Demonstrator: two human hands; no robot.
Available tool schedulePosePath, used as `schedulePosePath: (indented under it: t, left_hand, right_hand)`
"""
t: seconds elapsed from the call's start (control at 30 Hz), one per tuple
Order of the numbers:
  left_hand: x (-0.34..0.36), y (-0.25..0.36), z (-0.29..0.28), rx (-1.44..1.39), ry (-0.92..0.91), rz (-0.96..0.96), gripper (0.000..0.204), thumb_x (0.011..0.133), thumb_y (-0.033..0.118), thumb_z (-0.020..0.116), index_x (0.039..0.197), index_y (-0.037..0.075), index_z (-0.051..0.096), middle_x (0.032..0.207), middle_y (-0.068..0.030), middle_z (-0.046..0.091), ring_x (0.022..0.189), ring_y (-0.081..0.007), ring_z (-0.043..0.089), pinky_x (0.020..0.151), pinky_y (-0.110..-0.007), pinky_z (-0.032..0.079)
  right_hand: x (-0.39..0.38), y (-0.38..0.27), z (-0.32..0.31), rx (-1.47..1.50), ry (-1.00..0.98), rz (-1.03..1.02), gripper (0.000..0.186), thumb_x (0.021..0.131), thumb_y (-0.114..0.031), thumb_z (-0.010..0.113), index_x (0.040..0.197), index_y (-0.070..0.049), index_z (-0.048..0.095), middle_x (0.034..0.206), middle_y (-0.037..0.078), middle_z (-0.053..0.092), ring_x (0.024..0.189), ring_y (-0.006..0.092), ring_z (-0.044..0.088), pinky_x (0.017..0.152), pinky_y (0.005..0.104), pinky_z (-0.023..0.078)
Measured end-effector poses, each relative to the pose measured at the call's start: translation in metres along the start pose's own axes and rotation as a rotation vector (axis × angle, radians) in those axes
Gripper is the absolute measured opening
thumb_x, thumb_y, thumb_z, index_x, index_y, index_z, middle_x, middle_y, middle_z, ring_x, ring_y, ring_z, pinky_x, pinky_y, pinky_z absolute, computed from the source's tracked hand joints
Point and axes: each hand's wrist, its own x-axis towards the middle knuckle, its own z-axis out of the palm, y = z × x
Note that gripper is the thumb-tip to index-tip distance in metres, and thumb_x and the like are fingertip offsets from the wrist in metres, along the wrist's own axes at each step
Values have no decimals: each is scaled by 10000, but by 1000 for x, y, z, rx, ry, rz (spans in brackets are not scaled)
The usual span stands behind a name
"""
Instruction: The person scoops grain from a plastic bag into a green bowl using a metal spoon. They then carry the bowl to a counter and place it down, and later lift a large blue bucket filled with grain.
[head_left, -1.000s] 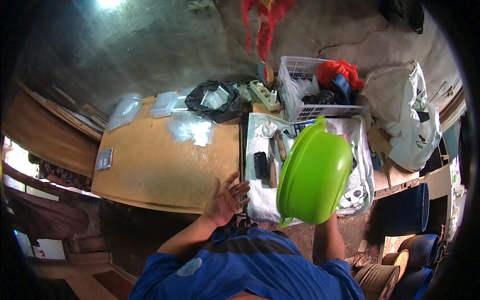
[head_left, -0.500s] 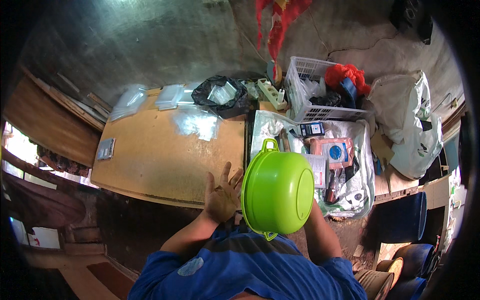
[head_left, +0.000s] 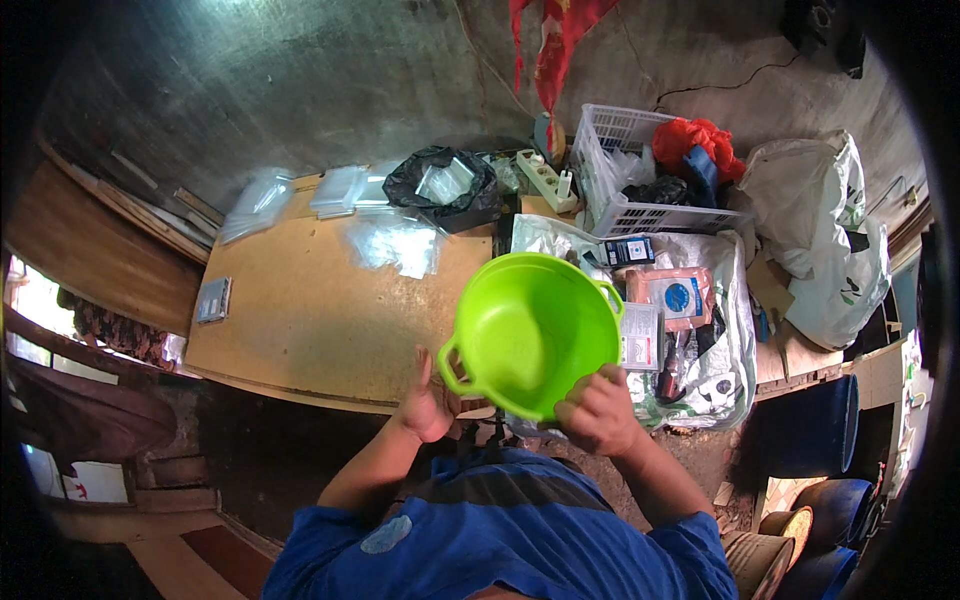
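A bright green plastic basin with two loop handles is held above the near edge of the table, its hollow facing up toward me. Nothing lies inside it. My right hand is closed on the basin's near right rim, fingers curled over the edge. Beside the left loop handle, my left hand is open with fingers stretched upward; some of its fingers are partly hidden near the handle, and it does not grip the basin.
The wooden table carries clear plastic sleeves and a black bag. To the right are a white sack with packets on it, a white crate, a power strip and blue barrels below.
The basin has turned from showing its underside to showing its hollow. My right hand has come into view on its rim. My left hand has shifted slightly left and down.
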Motion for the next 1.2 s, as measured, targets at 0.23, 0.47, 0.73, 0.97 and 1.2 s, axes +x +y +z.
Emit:
schedulePosePath:
  t: [0.23,0.47,0.73,0.97,1.2]
  left_hand:
    - [-12,-8,-34,-155,-107,-20,776,941,647,519,1474,88,447,1431,-114,559,1325,-294,525,1108,-499,418]
    - [-21,-8,-56,-142,42,137,595,911,380,622,1406,68,513,1368,-132,604,1281,-308,559,1058,-518,458]
    - [-41,2,-77,-164,330,320,382,935,499,554,1127,187,662,953,3,702,1087,-293,636,823,-505,517]
    - [-42,4,-63,-197,331,345,364,939,523,533,1038,200,670,913,29,685,1057,-271,629,777,-479,505]
    - [-35,-5,-66,-184,335,333,385,920,533,553,1077,196,651,970,20,676,1063,-267,613,809,-480,487]
  right_hand:
    - [-17,-16,13,66,-163,-12,240,789,-258,641,1024,-210,655,916,-12,580,919,173,590,857,409,409]
    - [-33,-18,49,103,-216,295,465,874,-520,651,1200,-188,662,1224,110,593,1253,317,524,1081,542,362]
    - [-87,59,70,-276,-251,1007,778,750,-437,809,1412,-151,516,1484,242,409,1430,455,302,1172,588,220]
    - [-128,85,62,-432,-247,1108,624,774,-200,674,1378,-135,533,1487,225,417,1424,433,334,1162,584,266]
    - [-131,78,61,-414,-92,1051,532,826,-211,713,1313,-57,564,1398,238,499,1345,432,415,1121,535,325]
